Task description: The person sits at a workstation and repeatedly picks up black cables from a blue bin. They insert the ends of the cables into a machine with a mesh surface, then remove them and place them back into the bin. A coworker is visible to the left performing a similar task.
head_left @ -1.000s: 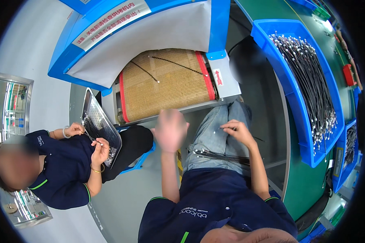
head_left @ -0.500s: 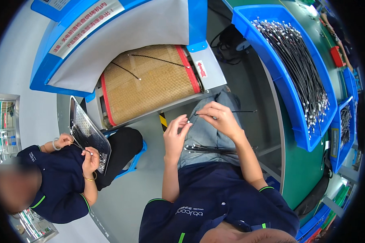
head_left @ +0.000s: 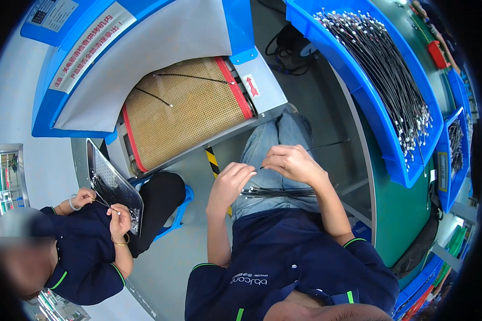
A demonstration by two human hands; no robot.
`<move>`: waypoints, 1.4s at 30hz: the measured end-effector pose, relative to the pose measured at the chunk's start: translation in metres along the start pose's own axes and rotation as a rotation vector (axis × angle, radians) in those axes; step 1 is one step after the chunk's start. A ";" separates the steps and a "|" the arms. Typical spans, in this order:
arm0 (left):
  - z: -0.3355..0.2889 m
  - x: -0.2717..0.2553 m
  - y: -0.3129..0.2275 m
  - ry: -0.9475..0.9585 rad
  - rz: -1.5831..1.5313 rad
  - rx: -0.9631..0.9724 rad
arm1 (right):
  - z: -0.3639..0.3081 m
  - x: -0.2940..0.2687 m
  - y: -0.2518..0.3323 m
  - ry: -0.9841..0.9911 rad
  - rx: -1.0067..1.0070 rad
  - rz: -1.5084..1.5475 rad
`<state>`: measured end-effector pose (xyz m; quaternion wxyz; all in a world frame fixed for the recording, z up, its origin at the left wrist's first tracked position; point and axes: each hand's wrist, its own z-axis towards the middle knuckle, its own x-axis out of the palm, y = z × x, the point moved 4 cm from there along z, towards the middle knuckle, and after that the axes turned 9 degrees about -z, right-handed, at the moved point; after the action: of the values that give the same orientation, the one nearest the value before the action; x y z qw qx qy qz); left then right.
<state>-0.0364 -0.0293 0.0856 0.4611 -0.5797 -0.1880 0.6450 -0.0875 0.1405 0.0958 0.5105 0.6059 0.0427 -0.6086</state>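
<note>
Over my lap, a thin black cable (head_left: 329,144) runs between my two hands, its free length sticking out to the right beyond my right hand (head_left: 294,163). The right fingers are closed in a pinch around it. My left hand (head_left: 230,184) pinches the cable's other end; only a short dark bit shows between the fingertips, and the connector there is hidden. Just below both hands, a bundle of black cables (head_left: 278,192) with whitish ends lies across my thighs, partly behind my right forearm.
Ahead, two black cables rest on a tan mesh conveyor belt (head_left: 179,115) emerging from a blue-framed machine (head_left: 240,27). At right, a blue bin (head_left: 372,125) full of cables stands on a green table (head_left: 407,224). A co-worker (head_left: 85,251) at left handles cables over a metal tray (head_left: 115,179).
My view has shifted, so the belt and machine sit further left. The left fingers now cover the white cable end that showed before. The co-worker's hands still handle a cable.
</note>
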 end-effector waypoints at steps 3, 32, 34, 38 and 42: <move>0.002 0.004 -0.004 -0.060 0.007 -0.066 | -0.005 -0.004 -0.002 -0.083 0.013 -0.016; -0.002 0.011 -0.012 -0.220 -0.025 0.135 | -0.015 0.006 -0.004 -0.170 0.081 0.215; -0.003 0.011 -0.012 -0.219 -0.017 0.144 | -0.015 0.007 -0.004 -0.160 0.088 0.222; -0.002 0.010 -0.012 -0.228 0.012 0.106 | -0.016 0.007 -0.003 -0.154 0.132 0.288; -0.003 0.004 -0.007 -0.231 0.031 0.086 | -0.018 0.003 -0.008 -0.167 0.142 0.279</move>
<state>-0.0306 -0.0234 0.0873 0.4509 -0.4838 -0.2032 0.7220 -0.0799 0.1549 0.0841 0.5476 0.5879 -0.1274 -0.5816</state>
